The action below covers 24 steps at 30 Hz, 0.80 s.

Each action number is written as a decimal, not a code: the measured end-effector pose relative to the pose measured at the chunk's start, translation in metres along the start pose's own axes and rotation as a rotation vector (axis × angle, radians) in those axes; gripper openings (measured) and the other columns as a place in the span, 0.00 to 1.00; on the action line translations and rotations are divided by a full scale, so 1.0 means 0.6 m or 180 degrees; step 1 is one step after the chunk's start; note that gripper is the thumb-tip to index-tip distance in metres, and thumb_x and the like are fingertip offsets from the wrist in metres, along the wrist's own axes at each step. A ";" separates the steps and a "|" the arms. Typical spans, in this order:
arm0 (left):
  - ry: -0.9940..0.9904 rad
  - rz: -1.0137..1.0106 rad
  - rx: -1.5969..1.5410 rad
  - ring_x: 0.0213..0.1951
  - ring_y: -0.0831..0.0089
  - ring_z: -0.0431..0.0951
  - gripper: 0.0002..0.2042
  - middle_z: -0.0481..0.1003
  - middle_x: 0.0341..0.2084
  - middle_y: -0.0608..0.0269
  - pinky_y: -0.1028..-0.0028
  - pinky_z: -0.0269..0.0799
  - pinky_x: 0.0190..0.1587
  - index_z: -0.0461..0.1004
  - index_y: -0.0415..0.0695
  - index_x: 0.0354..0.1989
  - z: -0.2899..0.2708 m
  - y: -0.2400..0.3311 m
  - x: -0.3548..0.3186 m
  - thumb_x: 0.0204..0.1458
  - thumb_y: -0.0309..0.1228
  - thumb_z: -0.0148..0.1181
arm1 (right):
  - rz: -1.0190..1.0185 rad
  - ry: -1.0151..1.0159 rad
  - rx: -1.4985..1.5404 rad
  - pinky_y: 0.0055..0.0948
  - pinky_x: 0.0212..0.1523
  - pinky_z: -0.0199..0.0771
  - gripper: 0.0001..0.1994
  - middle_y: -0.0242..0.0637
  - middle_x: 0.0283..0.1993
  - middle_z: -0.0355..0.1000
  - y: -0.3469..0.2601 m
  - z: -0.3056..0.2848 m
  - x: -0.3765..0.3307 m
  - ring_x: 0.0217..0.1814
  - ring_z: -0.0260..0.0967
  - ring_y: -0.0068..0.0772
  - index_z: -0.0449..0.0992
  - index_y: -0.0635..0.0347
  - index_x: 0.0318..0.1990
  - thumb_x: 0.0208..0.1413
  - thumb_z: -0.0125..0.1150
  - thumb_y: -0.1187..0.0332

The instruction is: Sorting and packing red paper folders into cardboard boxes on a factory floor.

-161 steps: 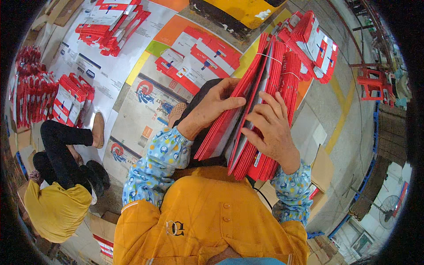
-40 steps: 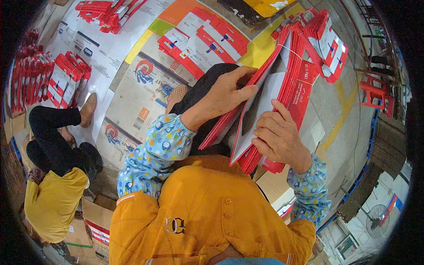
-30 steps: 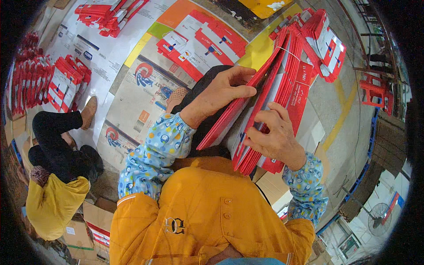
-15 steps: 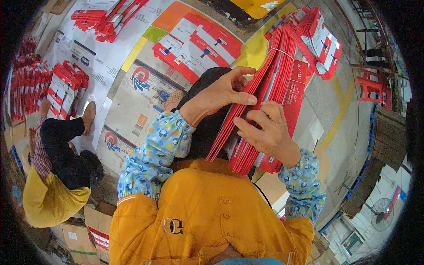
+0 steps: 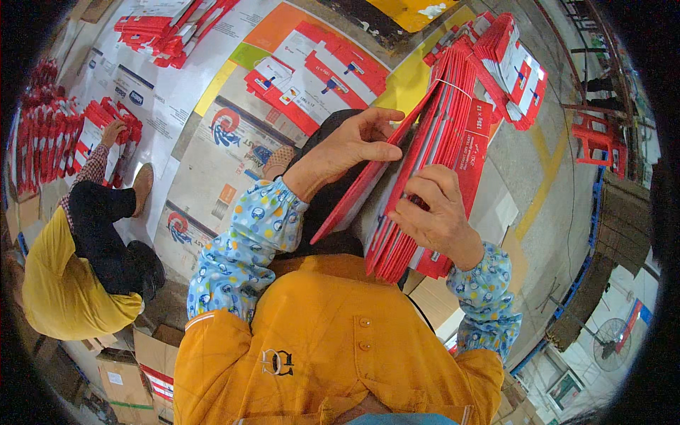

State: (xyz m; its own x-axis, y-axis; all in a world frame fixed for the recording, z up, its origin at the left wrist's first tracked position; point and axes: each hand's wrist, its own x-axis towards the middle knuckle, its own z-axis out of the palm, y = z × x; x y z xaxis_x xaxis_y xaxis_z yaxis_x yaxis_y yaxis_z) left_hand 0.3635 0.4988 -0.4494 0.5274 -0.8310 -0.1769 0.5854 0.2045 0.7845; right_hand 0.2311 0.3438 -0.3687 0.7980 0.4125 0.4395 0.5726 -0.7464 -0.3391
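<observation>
A thick bundle of flattened red cartons [image 5: 428, 142] stands slanted before me, with a thin pale band [image 5: 453, 86] around its upper part. My left hand [image 5: 347, 152] grips a section of red cartons [image 5: 347, 205] at the bundle's left side, thumb on the near face and fingers behind. That section leans left, and a gap separates it from the rest at the lower end. Against the remaining cartons rests my right hand [image 5: 439, 212], its fingers curled at their edges; whether it pinches any is hidden.
An unfolded red-and-white carton sheet [image 5: 319, 74] lies ahead on flattened cardboard [image 5: 241, 134]. More carton stacks sit at far right [image 5: 513, 71] and far left [image 5: 177, 32]. At left, a co-worker in yellow [image 5: 78, 283] reaches to a carton stack [image 5: 92, 145]. A red stool [image 5: 598, 138] stands at right.
My left hand has drawn its section of cartons left, widening the gap in the bundle. My right hand has shifted slightly right. The co-worker's arm has reached forward onto a carton stack.
</observation>
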 end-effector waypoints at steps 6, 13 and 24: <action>-0.0014 0.0025 0.0335 0.44 0.76 0.72 0.33 0.73 0.41 0.66 0.75 0.68 0.50 0.66 0.39 0.61 0.015 0.005 -0.001 0.44 0.27 0.70 | 0.0136 -0.0447 -0.0368 0.51 0.57 0.63 0.12 0.33 0.45 0.71 -0.008 -0.010 0.014 0.51 0.66 0.40 0.75 0.54 0.26 0.34 0.72 0.63; 0.0093 0.0021 0.0223 0.40 0.75 0.72 0.32 0.72 0.37 0.64 0.77 0.69 0.46 0.66 0.37 0.60 -0.001 0.007 -0.003 0.44 0.27 0.70 | 0.0522 -0.0771 -0.0386 0.54 0.64 0.57 0.05 0.34 0.49 0.74 -0.013 -0.024 0.017 0.51 0.68 0.37 0.75 0.54 0.24 0.40 0.65 0.67; -0.0280 -0.0275 -0.0656 0.44 0.73 0.72 0.38 0.71 0.41 0.63 0.75 0.70 0.50 0.61 0.41 0.64 -0.002 -0.010 0.000 0.43 0.28 0.73 | 0.0503 -0.0288 -0.0096 0.52 0.63 0.59 0.18 0.34 0.46 0.68 -0.015 -0.016 0.010 0.50 0.66 0.38 0.80 0.45 0.42 0.38 0.66 0.69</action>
State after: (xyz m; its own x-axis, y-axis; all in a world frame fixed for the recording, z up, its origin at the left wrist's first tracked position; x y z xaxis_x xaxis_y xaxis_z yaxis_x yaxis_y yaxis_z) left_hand 0.3611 0.4981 -0.4547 0.4194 -0.8901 -0.1787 0.7441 0.2243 0.6293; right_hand 0.2293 0.3480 -0.3551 0.8920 0.3330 0.3056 0.4338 -0.8205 -0.3722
